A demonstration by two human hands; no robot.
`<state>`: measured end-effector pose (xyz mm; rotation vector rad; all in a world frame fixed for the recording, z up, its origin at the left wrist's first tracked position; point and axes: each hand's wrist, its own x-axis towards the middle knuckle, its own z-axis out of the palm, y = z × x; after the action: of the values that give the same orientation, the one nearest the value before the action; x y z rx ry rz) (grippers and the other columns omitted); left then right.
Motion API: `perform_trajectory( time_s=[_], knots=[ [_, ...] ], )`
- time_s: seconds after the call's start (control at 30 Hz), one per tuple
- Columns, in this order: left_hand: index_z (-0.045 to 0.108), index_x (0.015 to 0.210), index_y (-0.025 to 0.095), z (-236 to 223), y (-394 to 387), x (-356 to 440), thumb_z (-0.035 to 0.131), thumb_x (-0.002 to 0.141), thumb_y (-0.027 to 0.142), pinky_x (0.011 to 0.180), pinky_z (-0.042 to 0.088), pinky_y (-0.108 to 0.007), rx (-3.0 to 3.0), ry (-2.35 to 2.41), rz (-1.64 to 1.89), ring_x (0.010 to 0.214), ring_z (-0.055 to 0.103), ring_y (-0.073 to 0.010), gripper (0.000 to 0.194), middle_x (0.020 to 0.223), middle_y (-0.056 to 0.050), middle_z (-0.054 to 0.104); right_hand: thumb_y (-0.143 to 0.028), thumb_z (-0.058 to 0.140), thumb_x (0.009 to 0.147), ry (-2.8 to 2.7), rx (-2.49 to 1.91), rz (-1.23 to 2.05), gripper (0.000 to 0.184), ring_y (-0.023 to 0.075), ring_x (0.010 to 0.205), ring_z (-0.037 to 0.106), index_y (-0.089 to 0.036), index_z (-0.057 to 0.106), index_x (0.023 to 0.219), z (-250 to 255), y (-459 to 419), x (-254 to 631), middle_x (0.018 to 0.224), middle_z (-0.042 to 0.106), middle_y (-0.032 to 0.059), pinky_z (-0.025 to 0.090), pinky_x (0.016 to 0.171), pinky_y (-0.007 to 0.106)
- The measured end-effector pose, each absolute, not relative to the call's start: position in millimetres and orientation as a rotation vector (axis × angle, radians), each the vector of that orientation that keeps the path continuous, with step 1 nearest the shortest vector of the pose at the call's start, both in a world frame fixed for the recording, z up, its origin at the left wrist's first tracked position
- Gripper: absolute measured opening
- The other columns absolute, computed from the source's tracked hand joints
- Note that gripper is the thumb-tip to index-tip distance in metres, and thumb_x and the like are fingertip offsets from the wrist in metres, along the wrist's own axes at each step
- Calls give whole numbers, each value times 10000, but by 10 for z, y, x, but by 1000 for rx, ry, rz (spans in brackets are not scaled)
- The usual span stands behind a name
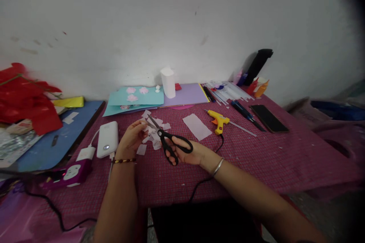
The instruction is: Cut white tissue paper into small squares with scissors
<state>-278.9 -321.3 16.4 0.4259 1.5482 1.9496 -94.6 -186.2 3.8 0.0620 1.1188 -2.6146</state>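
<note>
My right hand [189,152] grips a pair of black-handled scissors [160,134], with fingers through both loops. The blades stand slightly apart and point up and left. My left hand [130,139] pinches at the blade tips; a small pale paper piece seems to be between its fingers, mostly hidden. Under the blades lie several small white paper pieces [141,149] in a loose heap. A larger white paper rectangle [196,127] lies right of the scissors. Beyond it rests a yellow glue gun [219,120] with a glue stick in its back.
Behind my hands are a teal card [116,98] with pink paper flowers, a white roll [169,83] and purple paper [189,95]. A white power bank [107,140] and purple power strip [76,172] are at left. Pens [245,111] and a phone [269,118] lie right; cords cross the table.
</note>
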Motion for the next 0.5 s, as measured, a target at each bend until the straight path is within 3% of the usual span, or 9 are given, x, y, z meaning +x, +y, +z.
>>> perform_trajectory(
  time_s=[0.13, 0.3, 0.5],
  knots=[
    [600, 675, 162, 134, -3223, -2838, 680, 557, 165, 452, 350, -177, 389, 1735, 2074, 466, 462, -57, 142, 599, 59, 571, -591, 653, 733, 981, -21, -2609, 506, 134, 623, 581, -202, 570, 1046, 117, -1797, -926, 762, 626, -10, 433, 595, 269],
    [670, 953, 176, 208, -3220, -2742, 680, 529, 115, 546, 421, -208, 525, 1791, 2044, 606, 578, -109, 428, 839, -3, 688, -594, 658, 730, 909, -81, -2591, 490, 141, 625, 566, -201, 575, 1010, 100, -1788, -939, 766, 625, -3, 419, 610, 278],
    [692, 895, 151, 198, -3167, -2670, 737, 593, 321, 725, 488, -309, 667, 1786, 1910, 789, 646, -203, 350, 900, -84, 716, -604, 641, 739, 912, -76, -2578, 481, 143, 609, 561, -202, 561, 991, 77, -1839, -957, 756, 616, -7, 406, 598, 280]
  ],
)
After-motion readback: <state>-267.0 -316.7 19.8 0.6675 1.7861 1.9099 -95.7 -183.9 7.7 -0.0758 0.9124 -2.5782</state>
